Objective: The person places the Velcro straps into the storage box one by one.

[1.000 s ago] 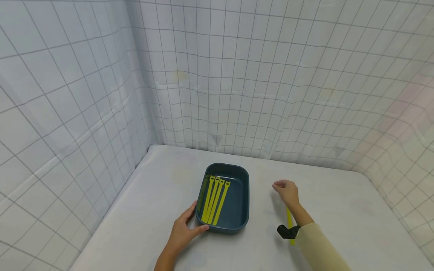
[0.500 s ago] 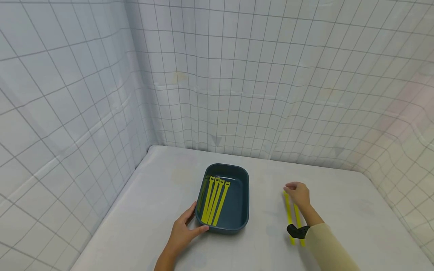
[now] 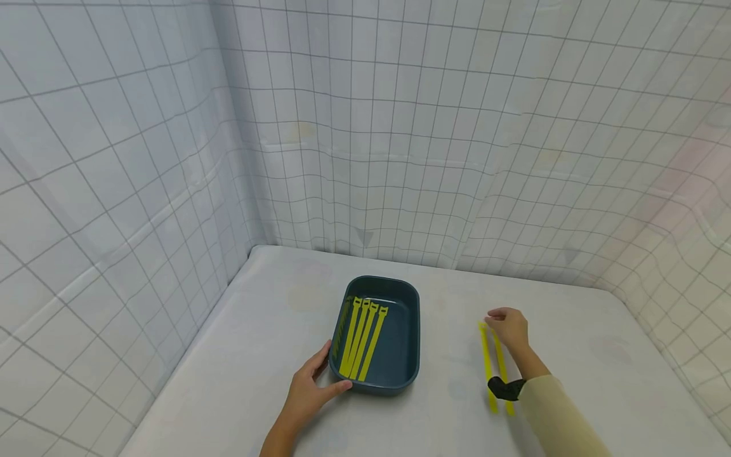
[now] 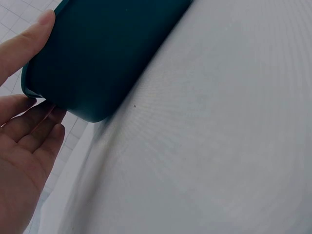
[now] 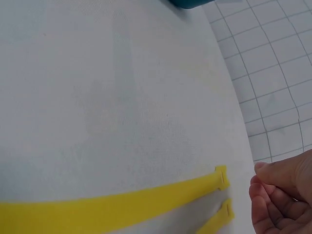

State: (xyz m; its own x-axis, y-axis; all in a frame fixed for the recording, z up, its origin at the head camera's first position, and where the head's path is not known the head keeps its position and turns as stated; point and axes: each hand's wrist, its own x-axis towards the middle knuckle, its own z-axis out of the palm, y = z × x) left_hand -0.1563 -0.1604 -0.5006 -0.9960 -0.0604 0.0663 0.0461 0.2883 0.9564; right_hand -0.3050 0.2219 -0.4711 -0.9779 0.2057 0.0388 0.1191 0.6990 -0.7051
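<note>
A dark teal tray (image 3: 412,346) sits mid-table with several yellow straps (image 3: 361,339) lying side by side in its left half. My left hand (image 3: 308,390) rests against the tray's near-left corner, thumb along the front wall and fingers straight on the side; in the left wrist view the left hand (image 4: 24,161) cups the tray's corner (image 4: 107,53). Two more yellow straps (image 3: 488,371) lie parallel on the table to the right of the tray. My right hand (image 3: 508,327) hovers at their far ends with loosely curled fingers (image 5: 273,195), just off the strap heads (image 5: 222,178), holding nothing.
The white table (image 3: 274,304) is boxed in by grid-patterned fabric walls (image 3: 371,139) on the left, back and right. A black wrist mount (image 3: 501,387) sits on my right forearm above the near part of the loose straps.
My right hand has moved to the right, away from the tray, and now sits at the far ends of the two loose straps, both uncovered. The left hand and tray have not moved.
</note>
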